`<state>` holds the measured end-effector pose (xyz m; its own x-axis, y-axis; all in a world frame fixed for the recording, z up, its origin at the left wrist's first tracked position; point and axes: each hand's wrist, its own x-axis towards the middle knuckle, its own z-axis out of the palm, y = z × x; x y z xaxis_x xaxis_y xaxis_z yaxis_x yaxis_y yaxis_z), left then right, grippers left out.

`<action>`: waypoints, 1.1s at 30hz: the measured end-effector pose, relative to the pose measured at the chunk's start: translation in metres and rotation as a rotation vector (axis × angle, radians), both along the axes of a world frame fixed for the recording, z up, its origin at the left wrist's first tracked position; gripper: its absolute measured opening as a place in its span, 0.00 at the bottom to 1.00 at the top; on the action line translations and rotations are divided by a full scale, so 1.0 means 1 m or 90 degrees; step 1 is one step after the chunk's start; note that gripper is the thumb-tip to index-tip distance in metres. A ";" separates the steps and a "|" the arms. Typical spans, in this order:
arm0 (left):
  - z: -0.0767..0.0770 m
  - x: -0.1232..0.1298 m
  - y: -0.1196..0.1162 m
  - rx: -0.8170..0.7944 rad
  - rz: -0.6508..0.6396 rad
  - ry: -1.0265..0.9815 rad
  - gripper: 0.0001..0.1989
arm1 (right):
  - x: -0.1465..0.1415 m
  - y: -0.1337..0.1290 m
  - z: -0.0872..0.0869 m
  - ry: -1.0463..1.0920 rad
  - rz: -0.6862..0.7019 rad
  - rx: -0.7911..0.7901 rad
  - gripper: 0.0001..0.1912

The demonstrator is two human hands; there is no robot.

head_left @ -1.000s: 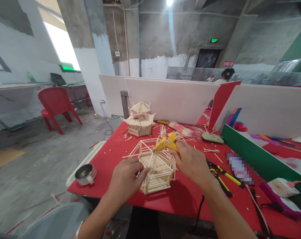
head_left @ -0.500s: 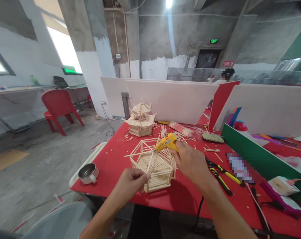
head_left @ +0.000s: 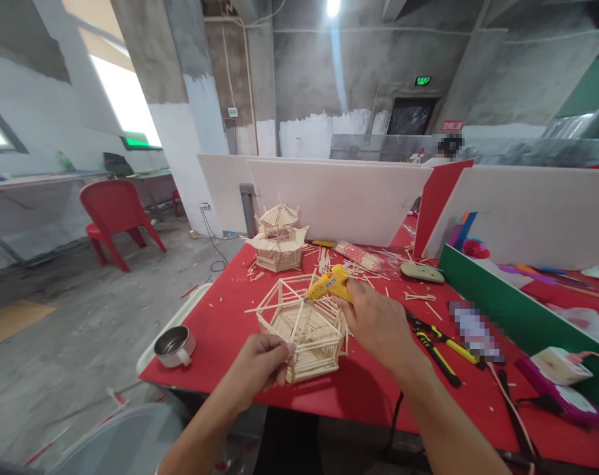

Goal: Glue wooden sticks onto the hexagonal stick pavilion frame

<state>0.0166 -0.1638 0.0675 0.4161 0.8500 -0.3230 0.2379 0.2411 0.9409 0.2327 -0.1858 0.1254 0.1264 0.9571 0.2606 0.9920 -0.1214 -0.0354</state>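
left hand (head_left: 264,363): fingertips pinching stick frame (head_left: 315,361) at near-left corner, likely steadying it | right hand (head_left: 373,313): wrapped round glue gun (head_left: 330,283), nozzle tipped toward sticks

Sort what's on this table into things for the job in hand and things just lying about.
In the job:
- stick frame, left hand at its near corner
- glue gun, in the right hand
- probably the loose sticks

Lying about, as far as I can judge:
- mug
- pliers, untouched
- pagoda, though perhaps related
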 end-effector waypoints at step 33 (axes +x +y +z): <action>-0.001 0.000 0.000 0.021 -0.006 0.000 0.21 | -0.008 -0.005 0.002 -0.024 -0.020 0.016 0.18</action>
